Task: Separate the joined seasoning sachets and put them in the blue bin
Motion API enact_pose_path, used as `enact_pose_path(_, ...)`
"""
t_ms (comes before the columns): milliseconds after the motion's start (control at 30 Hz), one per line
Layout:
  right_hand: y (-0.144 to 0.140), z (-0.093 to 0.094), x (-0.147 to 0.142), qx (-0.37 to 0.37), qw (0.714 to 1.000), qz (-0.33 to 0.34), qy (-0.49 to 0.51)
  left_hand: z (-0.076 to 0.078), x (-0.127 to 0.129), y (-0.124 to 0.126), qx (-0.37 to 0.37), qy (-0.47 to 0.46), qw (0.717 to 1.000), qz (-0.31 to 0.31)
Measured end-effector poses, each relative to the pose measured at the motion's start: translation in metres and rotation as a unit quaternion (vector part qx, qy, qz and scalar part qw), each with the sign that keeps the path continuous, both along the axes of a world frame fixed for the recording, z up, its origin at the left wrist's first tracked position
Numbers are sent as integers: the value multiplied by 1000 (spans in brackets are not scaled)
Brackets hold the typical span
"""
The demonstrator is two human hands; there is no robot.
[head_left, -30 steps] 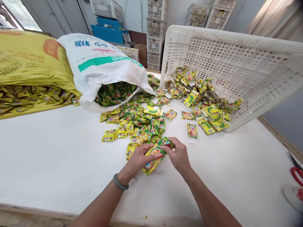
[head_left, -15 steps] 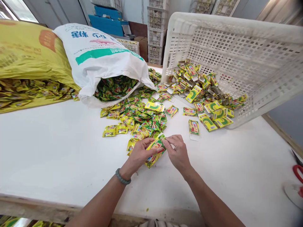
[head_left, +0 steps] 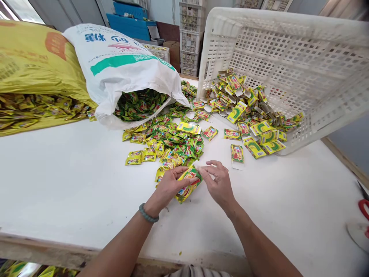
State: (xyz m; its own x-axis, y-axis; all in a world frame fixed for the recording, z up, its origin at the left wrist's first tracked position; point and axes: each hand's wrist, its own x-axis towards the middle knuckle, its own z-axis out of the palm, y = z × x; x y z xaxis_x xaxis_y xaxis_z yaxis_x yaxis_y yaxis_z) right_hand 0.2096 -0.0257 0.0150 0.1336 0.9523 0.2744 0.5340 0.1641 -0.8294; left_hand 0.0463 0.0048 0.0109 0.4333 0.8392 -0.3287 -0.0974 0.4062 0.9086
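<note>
A small yellow-and-green candy box is tilted in my left hand, its thumb across the printed front and its fingers behind. At the upper end of that box, a white flap stands up. My right hand has thumb and forefinger at this flap, while its other fingers curl loosely. Just beyond the hands lies a heap of yellow and green candy sachets. One flat box with its white flap out rests to the right of the heap.
A tipped white plastic crate spills several small boxes onto the white table. A white woven sack and a yellow sack of sachets lie at left. Red-handled scissors are at the right edge.
My right hand's fingers have loosened and lifted slightly from the box's upper end. The box stays in my left hand, and the view has shifted slightly.
</note>
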Motion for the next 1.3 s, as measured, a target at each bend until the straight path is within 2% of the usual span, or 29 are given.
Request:
enact_pose_path(100,-2,0,-3,-22,999,35,2,-3,0,0,2,-13,1000,-4)
enact_pose_path(233,-3,-2,-6,-51,997,11,53,-4,1,0,-12,-28,1000,-6)
enact_pose_path(400,-5,-7,-12,-34,999,21,28,-6,3,-2,-37,-36,998,45)
enact_pose_path(500,-4,-9,-12,-36,997,12,70,-7,5,-2,-41,-31,996,69)
enact_pose_path(633,-2,-9,-8,-3,991,-48,123,-3,8,-1,-10,-56,993,103)
enact_pose_path(700,0,-10,-7,-17,987,-28,160,0,7,0,22,-53,992,115)
enact_pose_path(800,3,-14,-8,-81,967,35,237,4,4,0,79,-14,994,75)
enact_pose_path(867,3,-16,-9,-102,957,48,267,4,2,0,96,1,995,37)
enact_pose_path(1000,3,-17,-7,-126,937,80,317,2,-2,-1,54,-43,998,9)
enact_pose_path(1100,2,-16,-6,-149,938,117,290,-1,-4,0,22,-71,997,-14)
enact_pose_path(1233,2,-13,-4,-152,933,107,309,-2,-4,0,31,-46,998,-29)
enact_pose_path(1300,2,-11,-3,-137,941,105,289,-1,-2,-1,39,-32,998,-26)
